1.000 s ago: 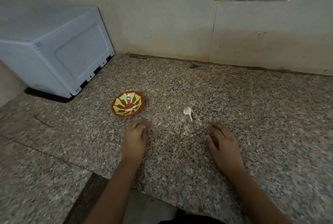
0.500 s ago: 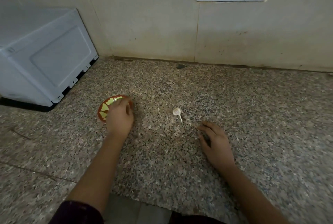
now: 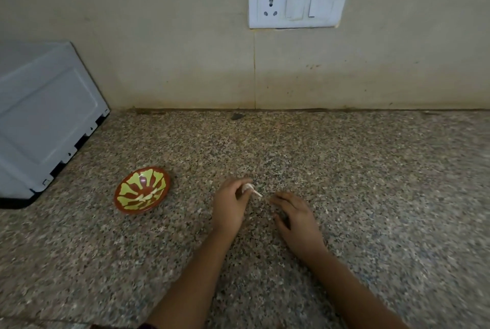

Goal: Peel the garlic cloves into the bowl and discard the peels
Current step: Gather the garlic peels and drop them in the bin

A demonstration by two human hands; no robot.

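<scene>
Speckled granite counter [image 3: 371, 196] ran back to a beige wall [image 3: 185, 63] with a white socket plate [image 3: 297, 5] on it. At far left stood a white appliance [image 3: 45, 122], and near it the bowl [image 3: 141, 191], red-brown with yellow-green marks. I could see nothing in it but that pattern, so I judged that no peeled garlic had gone in. My left hand [image 3: 229, 205], which half a second before had been at the bowl, was now well to the right of it. Thumb and fingers pinched the clove [image 3: 249, 188], which had been lying loose between my hands. Whether it had left the stone I could not tell. Its skin was on, and its papery tail stuck out toward my right hand [image 3: 294, 216]. That hand lay just beside it, palm down, fingers loose and apart, holding nothing. The pickup looked done and the peeling not begun; my right fingers would next need to catch that tail.
</scene>
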